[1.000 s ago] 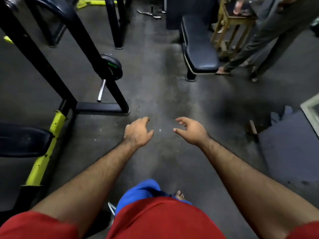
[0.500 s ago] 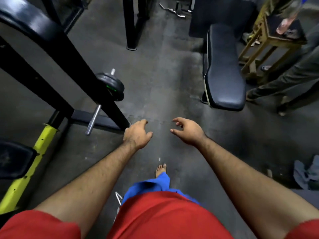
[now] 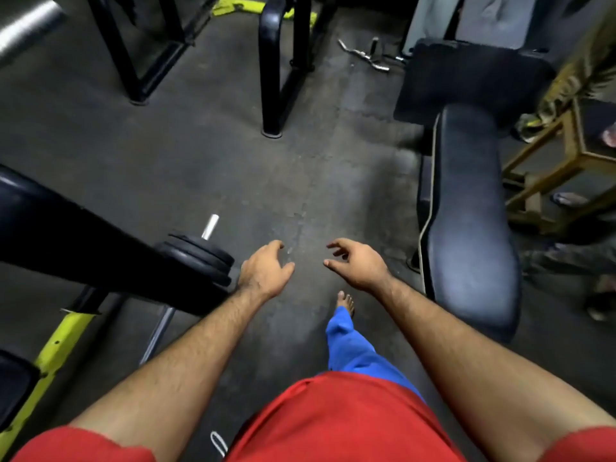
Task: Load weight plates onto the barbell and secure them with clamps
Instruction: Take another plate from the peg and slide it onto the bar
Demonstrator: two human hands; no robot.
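Plates: black weight plates (image 3: 200,258) are sitting stacked on our barbell (image 3: 210,227).
Hands: our left hand (image 3: 265,273) and right hand (image 3: 358,266) are hovering open, holding nothing.

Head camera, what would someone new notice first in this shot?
Two bare, empty hands reach out mid-frame, the left hand beside the right hand, over dark floor. Just left of them, black plates sit on a barbell whose steel tip pokes out. A padded bench fills the right side.
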